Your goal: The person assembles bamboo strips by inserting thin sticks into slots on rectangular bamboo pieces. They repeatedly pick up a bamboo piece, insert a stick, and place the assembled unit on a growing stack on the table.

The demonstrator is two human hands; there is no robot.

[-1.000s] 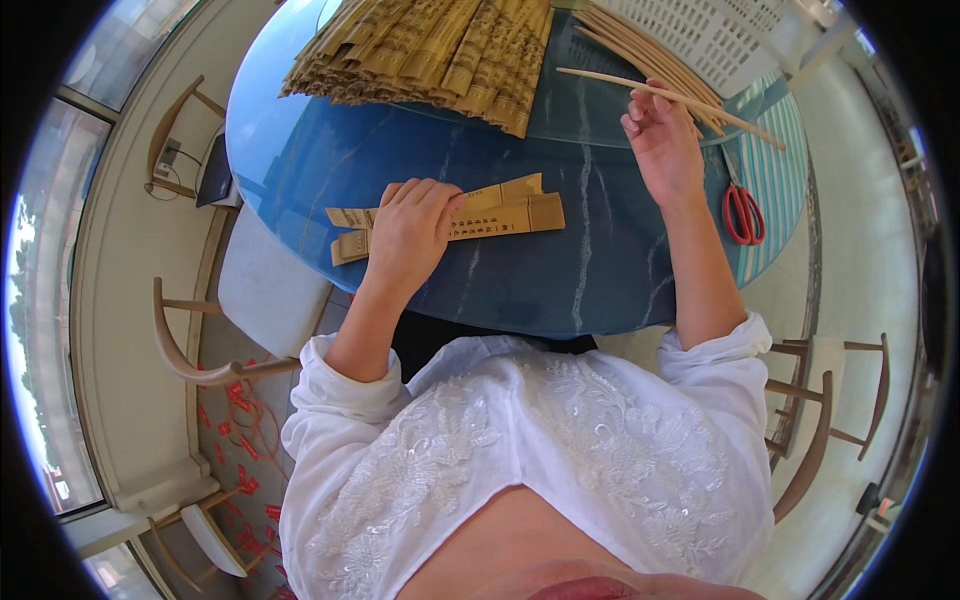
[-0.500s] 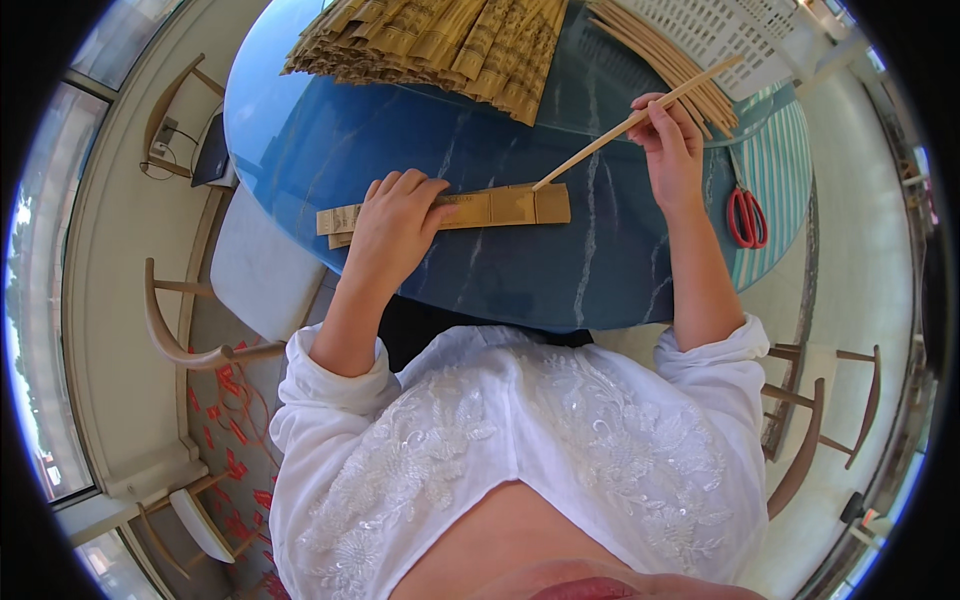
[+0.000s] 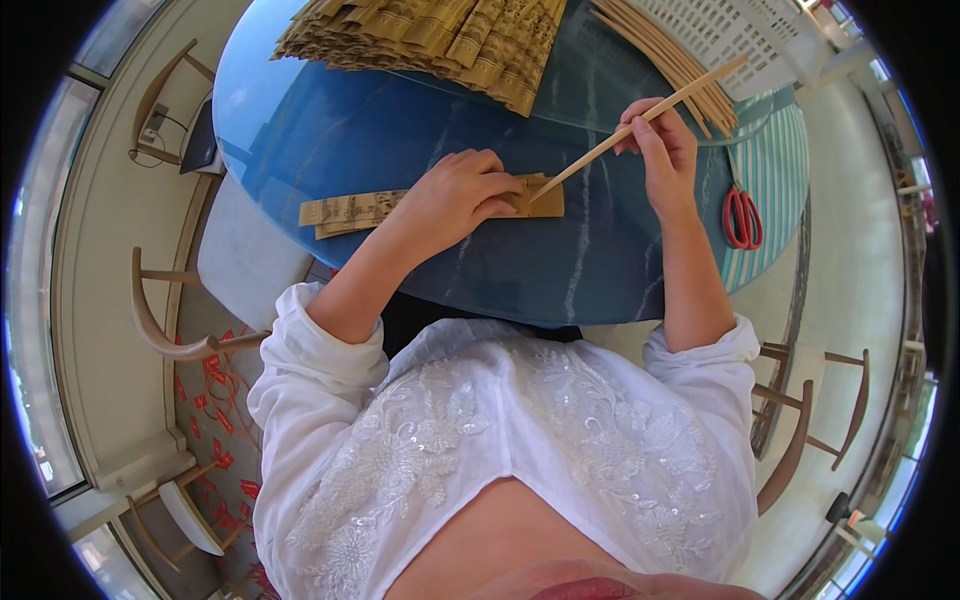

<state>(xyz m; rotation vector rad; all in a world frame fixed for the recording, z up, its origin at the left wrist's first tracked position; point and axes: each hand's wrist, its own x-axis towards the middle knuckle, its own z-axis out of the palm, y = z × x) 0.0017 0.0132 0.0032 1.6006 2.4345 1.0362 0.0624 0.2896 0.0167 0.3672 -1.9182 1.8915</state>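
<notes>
My right hand [image 3: 665, 150] grips a long, pale wooden chopstick [image 3: 690, 88] near its thicker upper part. The chopstick slants down to the left, its thin tip touching the right end of a flat brown paper sleeve [image 3: 550, 203]. My left hand [image 3: 455, 205] rests over the sleeve, thumb and fingers closed on it close to the tip. Whether the tip is inside the sleeve or on top of it I cannot tell. A second printed brown strip [image 3: 352, 208] shows left of my wrist, overlapping the first; my hand hides the middle.
On the blue marbled table [image 3: 590, 270], a fanned heap of brown paper sleeves [image 3: 425, 45] lies at the far side. Several more chopsticks [image 3: 670, 65] lie beside a white perforated basket [image 3: 735, 45] at the far right. Red-handled scissors [image 3: 741, 218] sit at the right edge.
My left hand has slid right along the paper sleeve to its right end, uncovering the strips' left part. My right hand has shifted slightly left, and the chopstick's tip is now by my left fingers.
</notes>
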